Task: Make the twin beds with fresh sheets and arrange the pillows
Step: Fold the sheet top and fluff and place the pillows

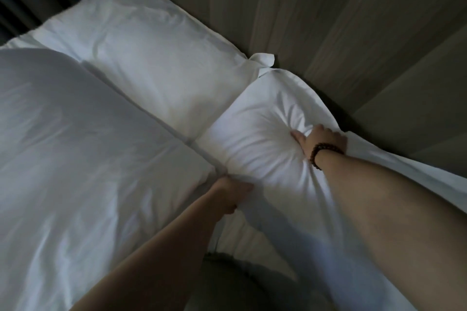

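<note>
Two white pillows end to end, long axes 10 to 4 o'clock, near pillow (260, 121) at 4 o'clock of far pillow (151, 58), fingers of left hand (230, 195) pinching its 7 o'clock edge, fingers of right hand (326, 140) clutching its middle

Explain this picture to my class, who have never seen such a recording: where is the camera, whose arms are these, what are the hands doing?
No machine here: a person wears one wide-angle camera on the head, looking down, so both bare arms are their own. Below lie a white duvet and two white pillows beside a wooden wall. The far pillow lies untouched. The left hand grips the near pillow at its corner by the duvet. The right hand, a bead bracelet at its wrist, pushes into that pillow's middle, creasing it; it is sunk in fabric, so whether it clutches is unclear.
</note>
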A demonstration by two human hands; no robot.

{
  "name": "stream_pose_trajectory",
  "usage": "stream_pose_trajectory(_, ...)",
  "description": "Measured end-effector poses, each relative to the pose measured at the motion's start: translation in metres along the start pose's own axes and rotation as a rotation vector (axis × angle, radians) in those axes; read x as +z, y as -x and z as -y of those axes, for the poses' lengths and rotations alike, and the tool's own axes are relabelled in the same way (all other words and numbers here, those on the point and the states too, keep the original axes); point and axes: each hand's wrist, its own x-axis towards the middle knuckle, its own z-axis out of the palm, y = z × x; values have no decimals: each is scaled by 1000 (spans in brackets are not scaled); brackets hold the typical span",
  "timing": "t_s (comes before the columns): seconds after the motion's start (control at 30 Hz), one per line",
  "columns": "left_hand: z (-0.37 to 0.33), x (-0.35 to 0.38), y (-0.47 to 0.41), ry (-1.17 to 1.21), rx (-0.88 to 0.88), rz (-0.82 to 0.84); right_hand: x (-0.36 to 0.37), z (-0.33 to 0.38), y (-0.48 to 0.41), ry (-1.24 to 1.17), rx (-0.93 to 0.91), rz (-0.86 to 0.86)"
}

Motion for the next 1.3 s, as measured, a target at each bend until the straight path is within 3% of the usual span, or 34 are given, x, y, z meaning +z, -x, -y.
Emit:
stream_pose_trajectory(0.2,-21,1,33,165,-78,63,-88,2,27,19,-178,-21)
stream_pose_trajectory(0.33,-61,-14,76,2,31,124,-165,22,59,55,-253,-40)
stream_pose_trajectory(0.47,-111,-61,125,-94,118,77,-249,57,91,41,-385,-107)
stream_pose_trajectory(0.67,-145,-143,180,0,181,6,-366,106,142,-26,-469,-233)
stream_pose_trajectory(0.83,-146,-215,219,96,262,-241,-430,153,192,-263,-435,-335)
stream_pose_trajectory(1.1,-73,-352,295,494,252,-363,-447,266,286,-782,-483,-128)
stream_pose_trajectory(1.3,24,-453,364,704,395,-897,-428,383,393,-853,-641,62)
